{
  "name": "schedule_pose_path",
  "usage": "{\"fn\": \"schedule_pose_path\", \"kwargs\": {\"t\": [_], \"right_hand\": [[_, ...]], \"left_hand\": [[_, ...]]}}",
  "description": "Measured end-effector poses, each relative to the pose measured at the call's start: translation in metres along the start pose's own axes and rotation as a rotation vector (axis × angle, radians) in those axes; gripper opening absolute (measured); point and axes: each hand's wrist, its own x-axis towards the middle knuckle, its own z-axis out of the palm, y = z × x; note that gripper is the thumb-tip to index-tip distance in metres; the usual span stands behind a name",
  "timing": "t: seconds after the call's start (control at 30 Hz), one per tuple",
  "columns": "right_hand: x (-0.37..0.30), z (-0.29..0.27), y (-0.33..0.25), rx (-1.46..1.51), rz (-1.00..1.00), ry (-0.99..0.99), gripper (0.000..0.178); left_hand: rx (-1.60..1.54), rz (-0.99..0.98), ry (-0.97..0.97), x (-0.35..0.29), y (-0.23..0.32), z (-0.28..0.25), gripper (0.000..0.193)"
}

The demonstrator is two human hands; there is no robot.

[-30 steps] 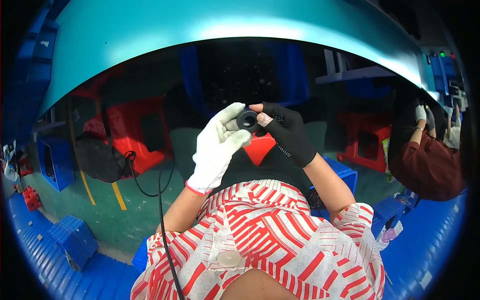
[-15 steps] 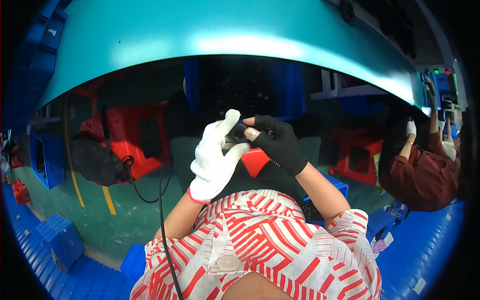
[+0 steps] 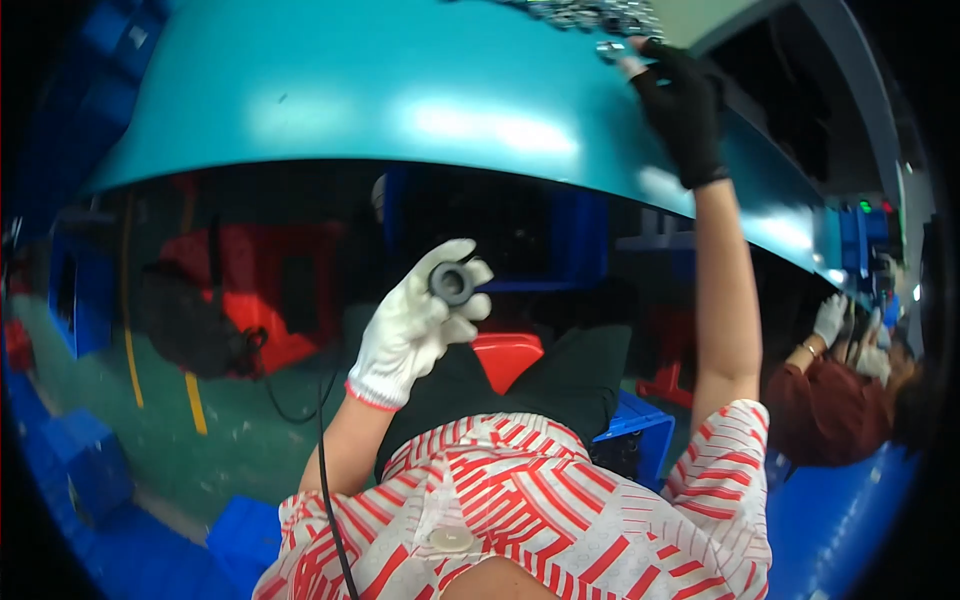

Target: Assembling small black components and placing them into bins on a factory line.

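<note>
Twelve o'clock: teal worktop; heap of metal parts, one o'clock; black-gloved right hand, half past one, arm extended, seemingly to span the worktop; white-gloved left hand, nine o'clock, curled, pinching black ring near centre, apparently to keep it secure; shiny metal piece, one o'clock, at the right hand's fingertips, pinch unclear.

1. Left hand, white-gloved, holds a black ring.
2. Right hand, black-gloved, reaches far right over the turquoise table, fingertips at a shiny metal piece.
3. Far side: heaped metal parts.
4. Right: a co-worker in dark red.
</note>
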Motion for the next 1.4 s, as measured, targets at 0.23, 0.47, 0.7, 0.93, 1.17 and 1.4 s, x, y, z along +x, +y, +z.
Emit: {"fn": "schedule_pose_path", "kwargs": {"t": [0.23, 0.47, 0.7, 0.93, 1.17, 1.4], "right_hand": [[0.02, 0.028, 0.041, -0.207, 0.049, -0.153, 0.034], [-0.042, 0.014, -0.017, 0.192, -0.024, -0.006, 0.025], [-0.165, 0.015, -0.134, 0.952, 0.673, -0.384, 0.022], [-0.207, 0.038, -0.116, 0.825, 0.431, -0.259, 0.016], [-0.223, 0.035, -0.115, 0.823, 0.411, -0.256, 0.018], [-0.226, 0.033, -0.11, 0.656, 0.207, -0.417, 0.025]], "left_hand": [[-0.054, -0.016, -0.064, -0.003, 0.002, -0.015, 0.068], [-0.018, -0.043, -0.041, -0.013, -0.007, -0.015, 0.07], [0.022, -0.102, 0.015, -0.01, -0.023, -0.008, 0.066], [0.248, -0.155, 0.139, -0.011, -0.039, 0.002, 0.06], [0.283, -0.115, 0.182, -0.015, -0.051, 0.001, 0.054], [0.403, -0.209, 0.284, -0.012, -0.049, 0.008, 0.055]]}}
